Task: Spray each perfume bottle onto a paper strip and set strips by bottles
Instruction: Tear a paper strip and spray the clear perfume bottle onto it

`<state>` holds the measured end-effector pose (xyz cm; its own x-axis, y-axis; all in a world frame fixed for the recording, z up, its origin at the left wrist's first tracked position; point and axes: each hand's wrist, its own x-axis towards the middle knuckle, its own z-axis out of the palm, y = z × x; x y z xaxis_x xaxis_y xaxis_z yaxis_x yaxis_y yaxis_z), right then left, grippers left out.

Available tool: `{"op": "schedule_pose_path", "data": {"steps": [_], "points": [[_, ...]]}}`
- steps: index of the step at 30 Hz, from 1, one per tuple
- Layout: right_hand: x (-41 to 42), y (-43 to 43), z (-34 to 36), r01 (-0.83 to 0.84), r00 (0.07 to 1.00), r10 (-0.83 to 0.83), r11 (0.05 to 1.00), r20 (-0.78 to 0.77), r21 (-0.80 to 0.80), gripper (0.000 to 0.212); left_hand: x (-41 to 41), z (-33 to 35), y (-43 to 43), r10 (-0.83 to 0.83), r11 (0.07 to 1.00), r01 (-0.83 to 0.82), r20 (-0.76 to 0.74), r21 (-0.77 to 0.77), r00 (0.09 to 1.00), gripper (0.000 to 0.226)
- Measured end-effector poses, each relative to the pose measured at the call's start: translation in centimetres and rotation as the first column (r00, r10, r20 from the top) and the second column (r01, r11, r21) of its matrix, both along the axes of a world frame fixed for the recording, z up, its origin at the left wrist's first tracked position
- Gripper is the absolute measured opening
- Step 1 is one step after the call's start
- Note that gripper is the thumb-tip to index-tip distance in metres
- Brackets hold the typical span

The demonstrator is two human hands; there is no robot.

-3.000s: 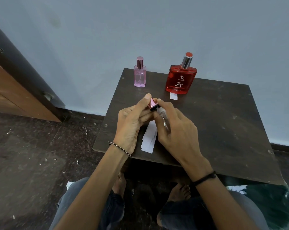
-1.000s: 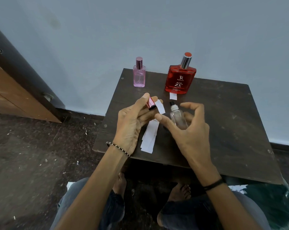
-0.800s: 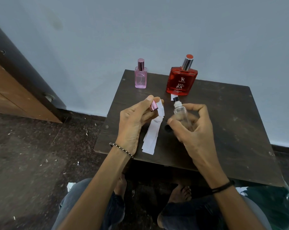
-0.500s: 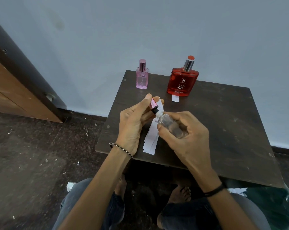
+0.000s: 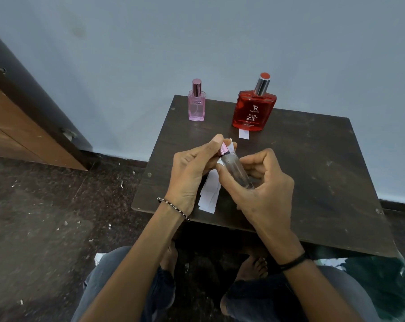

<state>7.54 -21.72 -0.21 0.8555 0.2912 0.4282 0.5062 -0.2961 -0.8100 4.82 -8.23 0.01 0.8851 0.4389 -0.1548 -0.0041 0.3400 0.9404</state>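
Note:
My right hand [image 5: 259, 189] grips a small clear glass perfume bottle [image 5: 236, 171], tilted with its neck up-left. My left hand [image 5: 192, 168] pinches the pink metallic cap [image 5: 224, 149] against that neck, along with a white paper strip [image 5: 230, 146]. Several loose white strips [image 5: 209, 194] lie on the dark table [image 5: 313, 173] under my hands. At the back stand a small pink bottle [image 5: 196, 103] and a larger red bottle [image 5: 255, 108]. A short strip [image 5: 244, 134] lies just in front of the red bottle.
The small table stands against a pale blue wall. A wooden door and dark frame [image 5: 22, 126] are at the left. The dark floor [image 5: 45, 217] is littered with bits of paper. My knees and bare feet are below the table's front edge.
My right hand held the uncapped clear bottle upright, then tilted it toward my left hand. The pink cap now sits at the bottle's neck.

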Motion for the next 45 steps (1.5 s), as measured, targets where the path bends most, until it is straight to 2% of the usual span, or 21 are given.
{"op": "schedule_pose_path", "data": {"steps": [10,15,20,23,28,33,38,45], "points": [[0.8,-0.4,0.1,-0.009,1.0,0.01,0.998,-0.022,0.054,0.036,0.2,-0.3,-0.6,-0.015,0.998,0.015,0.005,-0.064,1.0,0.049],[0.9,-0.8,0.2,0.0,0.999,0.002,0.998,-0.035,0.06,0.035,0.6,0.3,-1.1,0.062,0.992,-0.066,-0.041,-0.11,0.997,0.054],[1.6,-1.6,0.7,0.059,0.997,-0.054,0.993,-0.047,0.099,0.035,1.2,0.6,-1.4,0.069,0.99,-0.075,-0.047,-0.123,0.996,0.028],[2.2,-2.0,1.0,0.099,0.994,-0.092,0.987,-0.061,0.129,0.034,1.9,1.2,-1.6,0.062,0.996,-0.062,-0.007,-0.061,0.998,0.021],[3.6,-3.4,1.3,0.155,0.98,-0.13,0.973,-0.152,0.171,0.039,3.5,1.7,-2.2,-0.012,0.996,0.011,0.013,0.091,1.0,0.023],[5.6,-5.3,2.2,0.137,0.94,-0.079,0.978,-0.332,0.156,0.057,5.4,1.5,-4.1,-0.081,0.969,0.099,-0.089,0.224,0.993,0.024],[8.8,-7.4,2.7,0.122,0.929,-0.075,0.986,-0.363,0.11,0.046,8.1,0.9,-5.9,-0.126,0.968,0.157,-0.158,0.195,0.979,0.018],[14.0,-9.0,2.7,0.12,0.925,-0.086,0.99,-0.37,0.069,0.045,11.9,0.0,-7.3,-0.138,0.977,0.171,-0.235,0.126,0.962,0.008]]}}
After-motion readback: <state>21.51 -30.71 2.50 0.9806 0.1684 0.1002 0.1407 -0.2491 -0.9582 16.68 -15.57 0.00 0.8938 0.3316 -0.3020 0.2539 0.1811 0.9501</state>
